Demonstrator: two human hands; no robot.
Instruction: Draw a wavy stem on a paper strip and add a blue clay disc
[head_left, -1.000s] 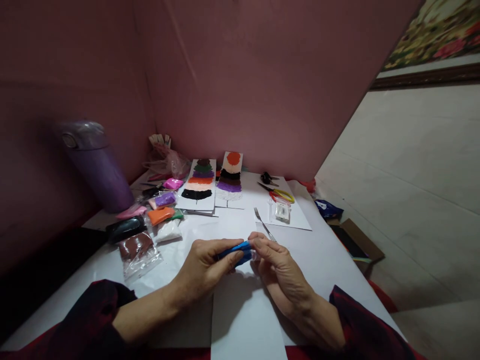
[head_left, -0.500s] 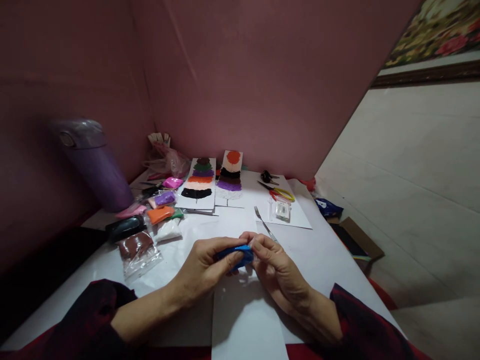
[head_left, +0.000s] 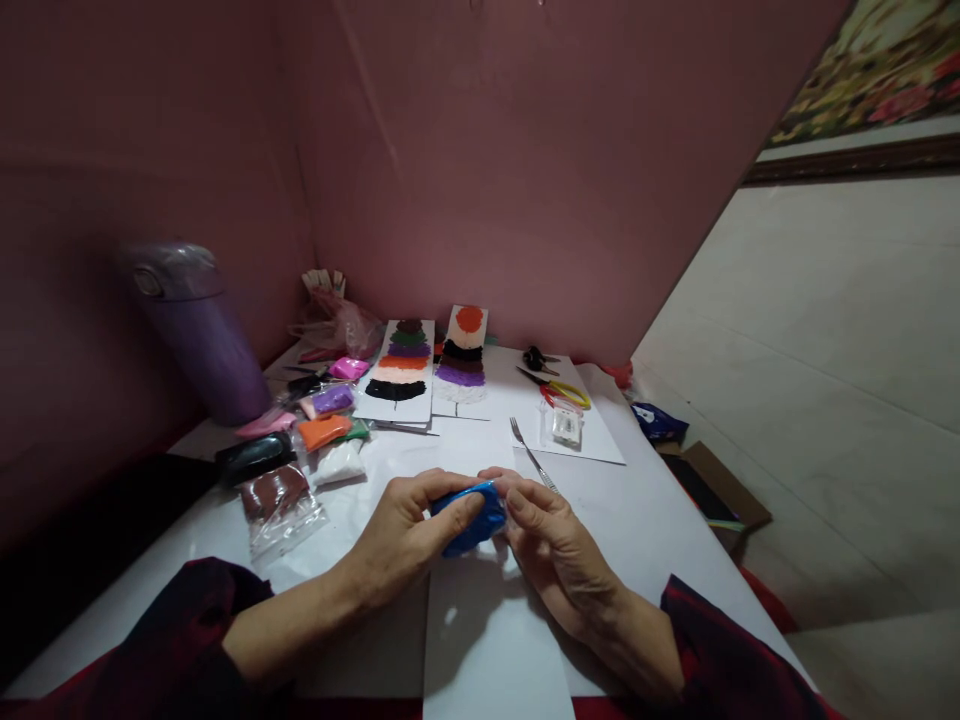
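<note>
between the two hands is a small blue packet (head_left: 472,525), up above a long strip of white paper (head_left: 499,635). the left hand (head_left: 416,525) has hold of it, with the thumb on top. the right hand (head_left: 551,530) pinches the clear plastic at its other end. just past the right hand, a fork (head_left: 534,457) lies on the table with its prongs pointing away.

over to the left there is a bunch of little packets. a brown packet (head_left: 274,490) is nearest, next to a shiny black packet (head_left: 255,457). then come a white packet (head_left: 339,463), an orange packet (head_left: 322,432), a purple packet (head_left: 332,401) and a bright pink packet (head_left: 349,368). a tall purple bottle (head_left: 206,345) is behind them, near the wall.

farther back are two cards with bands of color, a left card (head_left: 397,375) and a right card (head_left: 461,360). on the right, red and yellow scissors (head_left: 559,390) lie by a small clear packet (head_left: 565,425), and some keys (head_left: 540,360) are behind them.
</note>
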